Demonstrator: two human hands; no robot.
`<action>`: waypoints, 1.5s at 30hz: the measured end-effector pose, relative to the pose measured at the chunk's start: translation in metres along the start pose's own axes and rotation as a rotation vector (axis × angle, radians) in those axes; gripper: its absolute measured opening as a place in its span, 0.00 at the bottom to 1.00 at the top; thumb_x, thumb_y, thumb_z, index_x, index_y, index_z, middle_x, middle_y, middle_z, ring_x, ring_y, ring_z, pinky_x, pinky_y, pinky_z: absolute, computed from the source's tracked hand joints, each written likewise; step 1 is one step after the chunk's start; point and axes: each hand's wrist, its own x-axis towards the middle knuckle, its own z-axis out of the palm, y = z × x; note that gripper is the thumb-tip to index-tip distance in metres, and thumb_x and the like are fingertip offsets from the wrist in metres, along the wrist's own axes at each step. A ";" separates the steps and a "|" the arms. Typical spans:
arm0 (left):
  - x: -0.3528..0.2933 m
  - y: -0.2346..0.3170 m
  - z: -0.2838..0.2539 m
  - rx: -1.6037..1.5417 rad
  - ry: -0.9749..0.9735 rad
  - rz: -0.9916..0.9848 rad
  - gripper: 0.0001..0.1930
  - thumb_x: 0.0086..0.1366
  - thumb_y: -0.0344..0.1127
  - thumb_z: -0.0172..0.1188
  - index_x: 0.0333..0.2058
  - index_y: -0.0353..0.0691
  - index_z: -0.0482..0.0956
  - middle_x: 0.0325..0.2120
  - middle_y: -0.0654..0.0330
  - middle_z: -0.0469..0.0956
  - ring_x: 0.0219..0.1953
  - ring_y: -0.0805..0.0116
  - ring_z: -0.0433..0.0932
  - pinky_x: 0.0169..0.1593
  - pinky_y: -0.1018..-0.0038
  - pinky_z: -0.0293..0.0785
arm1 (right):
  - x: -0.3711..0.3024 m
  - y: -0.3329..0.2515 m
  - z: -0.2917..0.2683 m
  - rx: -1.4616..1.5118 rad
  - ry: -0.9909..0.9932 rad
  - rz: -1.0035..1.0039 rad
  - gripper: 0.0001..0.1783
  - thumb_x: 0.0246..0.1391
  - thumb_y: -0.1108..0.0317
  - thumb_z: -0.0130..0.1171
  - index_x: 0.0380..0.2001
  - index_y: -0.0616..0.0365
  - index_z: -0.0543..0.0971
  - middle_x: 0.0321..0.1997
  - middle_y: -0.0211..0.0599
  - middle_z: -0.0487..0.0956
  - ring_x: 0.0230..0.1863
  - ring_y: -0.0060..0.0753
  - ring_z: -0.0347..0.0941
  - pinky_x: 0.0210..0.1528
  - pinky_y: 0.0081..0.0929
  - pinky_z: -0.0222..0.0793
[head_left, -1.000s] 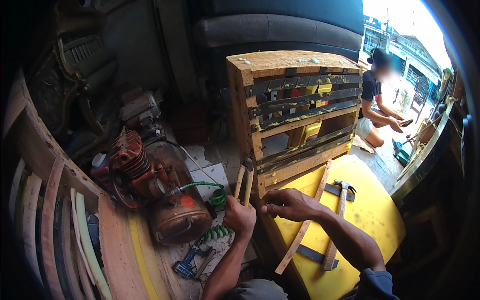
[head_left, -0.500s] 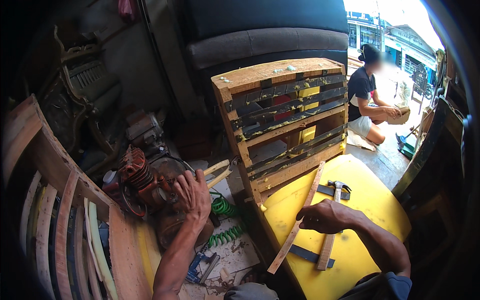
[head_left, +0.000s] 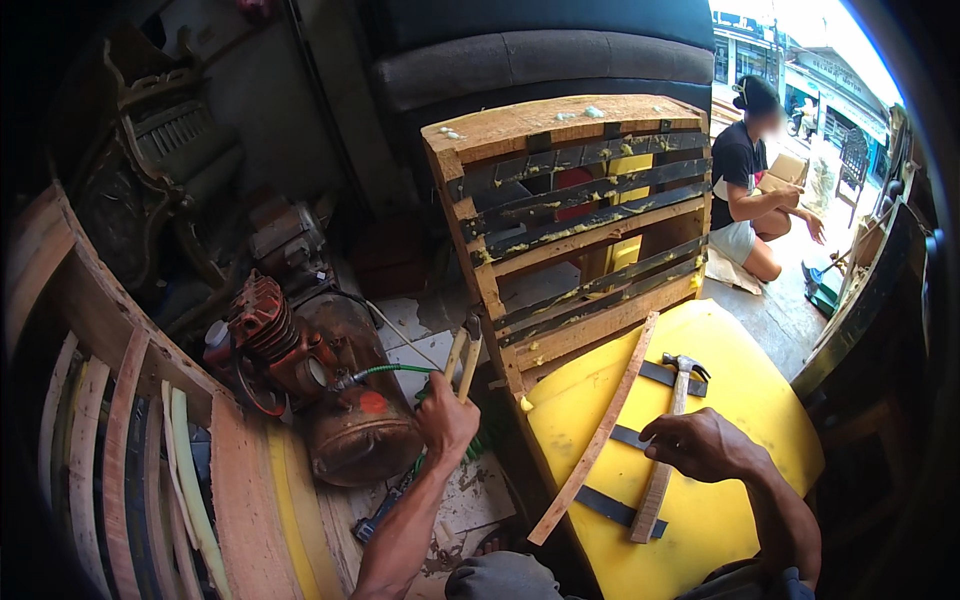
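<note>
My left hand [head_left: 447, 417] is closed around the pale handles of a pair of pincers [head_left: 470, 345], whose dark jaws point away from me. My right hand [head_left: 705, 443] hovers with curled fingers over the yellow foam-covered seat [head_left: 745, 500]; what its fingertips hold, if anything, is hidden. Just beyond it lies a claw hammer [head_left: 683, 375] with a wooden handle. Left of it, a long thin wooden strip [head_left: 600, 440] crosses the seat. A shorter wooden piece [head_left: 652, 505] shows below my hand; any join with the hammer is hidden. Dark straps [head_left: 606, 507] lie underneath.
A wooden backrest frame [head_left: 560, 260] with black straps rises behind the seat. At left stand a rusty air compressor [head_left: 365, 430] with a green hose and another slatted wooden frame [head_left: 240, 480]. A person [head_left: 745, 190] crouches near the bright opening at far right.
My left hand has gone from spread fingers near the compressor to gripping the pincers. My right hand has shifted right, off the long strip. The person outside has moved their hands apart.
</note>
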 end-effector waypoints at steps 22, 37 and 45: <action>-0.037 -0.060 -0.036 -0.348 -0.262 -0.068 0.09 0.56 0.28 0.61 0.35 0.38 0.71 0.19 0.63 0.69 0.19 0.67 0.72 0.26 0.67 0.71 | -0.011 0.066 -0.018 0.134 0.055 -0.177 0.19 0.68 0.56 0.56 0.51 0.60 0.79 0.36 0.54 0.85 0.38 0.58 0.83 0.44 0.46 0.78; -0.078 0.135 -0.112 -0.494 -1.257 0.451 0.41 0.68 0.62 0.63 0.63 0.31 0.66 0.43 0.46 0.76 0.47 0.58 0.79 0.49 0.65 0.77 | 0.006 0.029 0.046 0.940 0.209 -0.269 0.48 0.64 0.39 0.60 0.69 0.64 0.55 0.65 0.64 0.69 0.70 0.57 0.66 0.69 0.47 0.69; 0.039 0.220 -0.030 -0.308 -0.310 0.983 0.23 0.69 0.43 0.62 0.54 0.29 0.77 0.51 0.45 0.76 0.55 0.46 0.74 0.62 0.57 0.70 | -0.071 0.102 0.003 0.410 0.415 0.611 0.19 0.68 0.61 0.55 0.52 0.66 0.75 0.43 0.56 0.83 0.41 0.44 0.85 0.43 0.43 0.82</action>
